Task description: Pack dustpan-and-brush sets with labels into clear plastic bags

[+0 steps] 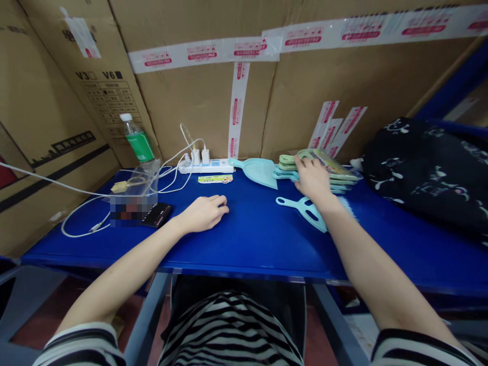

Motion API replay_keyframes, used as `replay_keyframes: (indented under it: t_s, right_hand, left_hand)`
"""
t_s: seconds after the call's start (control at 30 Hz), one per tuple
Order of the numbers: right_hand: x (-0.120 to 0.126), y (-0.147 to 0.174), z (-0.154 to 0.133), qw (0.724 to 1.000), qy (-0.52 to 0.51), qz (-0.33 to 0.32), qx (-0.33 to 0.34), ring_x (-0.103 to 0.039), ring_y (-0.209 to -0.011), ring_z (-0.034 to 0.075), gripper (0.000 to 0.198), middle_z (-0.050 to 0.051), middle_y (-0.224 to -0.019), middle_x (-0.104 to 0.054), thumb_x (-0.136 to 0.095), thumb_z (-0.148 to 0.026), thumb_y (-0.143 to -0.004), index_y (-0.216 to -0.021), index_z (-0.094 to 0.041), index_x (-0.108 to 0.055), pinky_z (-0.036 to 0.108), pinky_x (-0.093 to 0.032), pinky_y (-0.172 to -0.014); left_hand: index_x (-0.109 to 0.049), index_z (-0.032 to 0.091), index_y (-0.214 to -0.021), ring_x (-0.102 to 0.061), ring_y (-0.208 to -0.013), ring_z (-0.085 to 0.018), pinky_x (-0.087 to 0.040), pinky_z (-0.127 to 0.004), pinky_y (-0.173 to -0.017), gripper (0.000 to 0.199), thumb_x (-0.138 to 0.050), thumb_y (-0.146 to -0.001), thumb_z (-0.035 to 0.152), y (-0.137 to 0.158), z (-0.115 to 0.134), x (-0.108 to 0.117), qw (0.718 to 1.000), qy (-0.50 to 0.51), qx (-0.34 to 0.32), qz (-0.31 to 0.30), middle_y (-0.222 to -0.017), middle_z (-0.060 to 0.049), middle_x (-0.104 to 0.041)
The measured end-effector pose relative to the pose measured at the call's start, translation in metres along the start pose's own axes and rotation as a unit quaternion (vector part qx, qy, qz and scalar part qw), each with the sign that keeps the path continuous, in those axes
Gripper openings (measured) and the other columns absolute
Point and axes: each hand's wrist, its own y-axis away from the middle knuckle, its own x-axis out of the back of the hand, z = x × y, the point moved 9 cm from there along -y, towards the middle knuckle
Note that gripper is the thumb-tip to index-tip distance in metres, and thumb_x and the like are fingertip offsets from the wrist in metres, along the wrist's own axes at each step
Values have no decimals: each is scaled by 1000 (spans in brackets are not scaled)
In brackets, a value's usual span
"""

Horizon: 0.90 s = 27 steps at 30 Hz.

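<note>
Rests the left hand point(206, 213) on the blue table point(247, 241), fingers loosely curled and released, to the right of a flat black object point(156, 214). Extends the right hand point(313, 179) to a stack point(288, 175) of green and blue handled pieces at the back of the table, right of center, with fingers laid over the upper handles; cannot tell from this angle whether grasping or only touching. Has a light blue brush point(301, 206) lying in front of that stack, handle pointing left, bristles partly hidden behind the right forearm. Has a light blue dustpan point(259, 171) lying just left of the stack, handle pointing left, near a white power strip point(213, 166). Shows white chargers point(206, 155) and cables at the strip, with a green and yellow packet point(215, 179) just in front. Includes, farther left, a bottle point(140, 146) with a green label and a white cap, and at far right a dark patterned bag point(423, 173). Has taped cardboard point(190, 101) standing behind all this.
</note>
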Motion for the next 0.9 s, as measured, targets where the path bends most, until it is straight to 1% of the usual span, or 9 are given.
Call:
replay_keyframes:
  t_s: [0.17,0.27,0.5,0.67,0.8,0.9]
  right_hand:
    - [0,-1,2,999,-23,33,8,-53,-101,38,63,23,-113,-63,-50,-10,-69,-132,-9,-50,48,-46,-77]
    - [-2,-1,6,999,-26,41,7,-53,-99,37,64,22,-111,-64,-50,-11,-68,-133,-11,-49,48,-45,-77]
    - [1,1,12,998,-38,43,-10,-54,-101,39,68,22,-117,-62,-53,-15,-68,-136,-12,-46,51,-45,-79]
    - [4,1,13,997,-50,50,-9,-54,-101,38,58,20,-114,-63,-53,-15,-69,-126,-15,-53,50,-46,-79]
    - [4,1,14,998,-47,41,-14,-55,-101,37,52,19,-111,-63,-52,-15,-70,-121,-16,-57,49,-46,-79]
    - [8,1,12,998,-46,47,-5,-55,-99,36,48,17,-106,-65,-50,-13,-71,-118,-17,-59,47,-46,-78]
  left_hand:
    - [-64,18,-96,-59,-81,-16,-47,-27,-66,21,-43,-93,17,0,0,0,1000,-1,-1,0,-101,-7,-59]
    - [-64,18,-97,-59,-82,-16,-46,-27,-66,19,-45,-93,17,0,0,0,1000,-2,-2,0,-100,-6,-59]
    - [-64,17,-96,-58,-80,-16,-45,-26,-66,18,-46,-93,17,0,0,1,1000,0,-4,7,-99,-6,-59]
    - [-64,17,-97,-59,-81,-16,-47,-27,-66,20,-45,-93,16,0,0,-1,1000,1,-3,3,-100,-6,-59]
    - [-63,17,-98,-59,-80,-16,-47,-27,-67,20,-44,-93,16,1,0,-1,1000,4,-4,-2,-100,-6,-59]
    - [-63,17,-98,-59,-80,-16,-47,-28,-67,21,-43,-93,16,1,0,-1,1000,5,-2,-2,-100,-7,-59]
